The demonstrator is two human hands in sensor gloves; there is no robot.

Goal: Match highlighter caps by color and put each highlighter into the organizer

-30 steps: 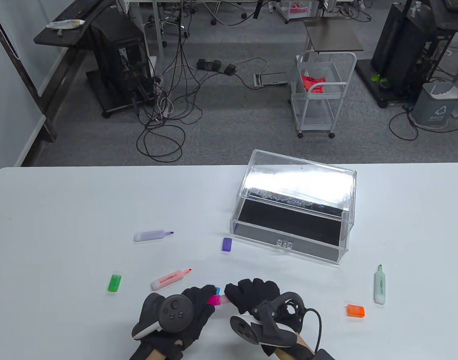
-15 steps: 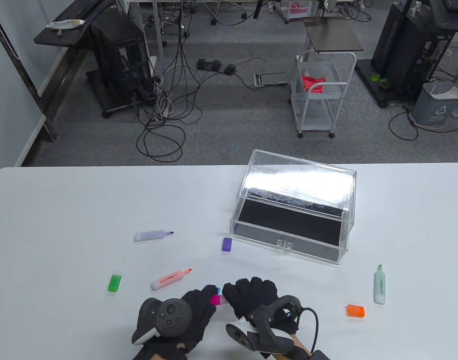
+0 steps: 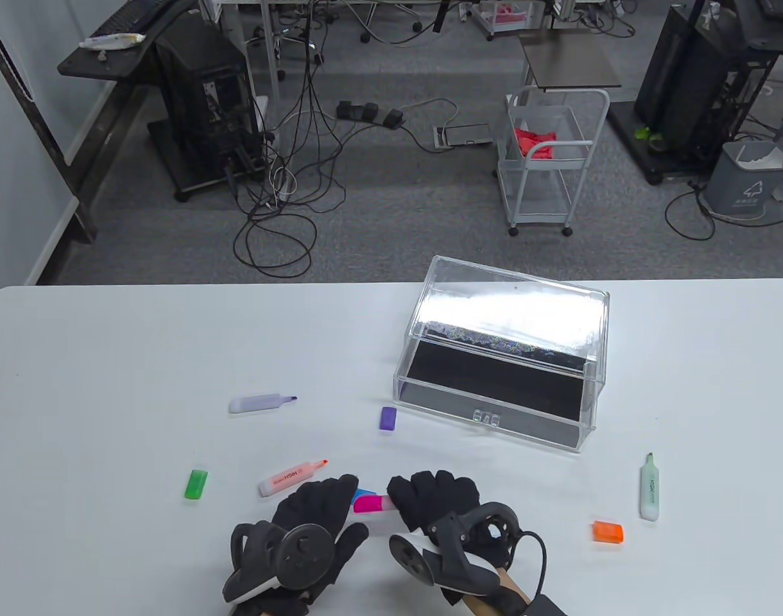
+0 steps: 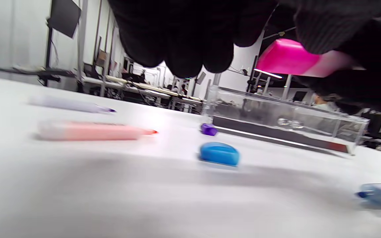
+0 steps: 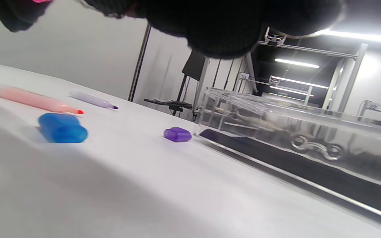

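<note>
My right hand (image 3: pixel 430 499) grips a pale pink highlighter (image 4: pixel 337 62) just above the table near its front edge. Its magenta cap (image 3: pixel 371 504) sits on the end and pokes out to the left. My left hand (image 3: pixel 327 504) lies beside the cap with its fingers (image 4: pixel 184 43) relaxed and holding nothing. A blue cap (image 3: pixel 364 493) lies on the table just behind the magenta one. The clear organizer (image 3: pixel 500 359) stands behind, right of centre, with its black floor showing. In the left wrist view an uncapped blue highlighter (image 4: pixel 380 193) lies low on the right.
An uncapped purple highlighter (image 3: pixel 260 402), a salmon highlighter (image 3: pixel 291 478) and a green cap (image 3: pixel 196 484) lie to the left. A purple cap (image 3: pixel 388 418) sits by the organizer's front corner. At the right lie a pale green highlighter (image 3: pixel 649 489) and an orange cap (image 3: pixel 607 531).
My left fingers have come off the magenta cap and the hand has drawn back. The cap now shows in full on the highlighter, which the right hand still holds.
</note>
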